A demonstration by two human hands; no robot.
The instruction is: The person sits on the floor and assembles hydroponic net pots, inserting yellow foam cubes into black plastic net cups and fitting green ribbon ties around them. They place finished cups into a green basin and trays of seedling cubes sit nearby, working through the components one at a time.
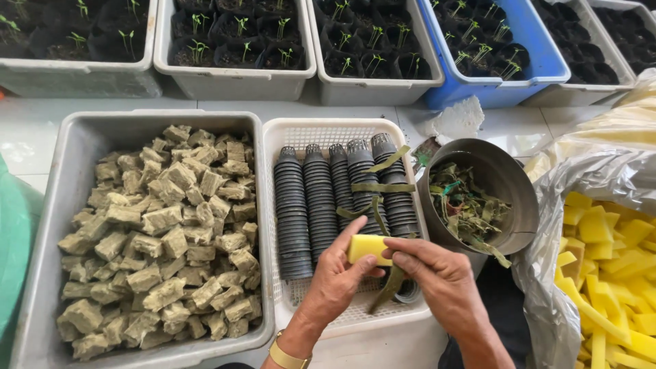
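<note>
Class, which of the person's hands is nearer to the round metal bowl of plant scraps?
The right hand. It lies just below the bowl's near rim, touching the yellow sponge. The left hand holds the sponge from the far side, over the white basket.

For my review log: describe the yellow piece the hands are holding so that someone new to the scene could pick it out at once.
Find the white perforated basket of stacked black net pots in the middle. Over its near end, the left hand and right hand pinch a small yellow sponge block. It is the only yellow piece outside the plastic bag on the right.
</note>
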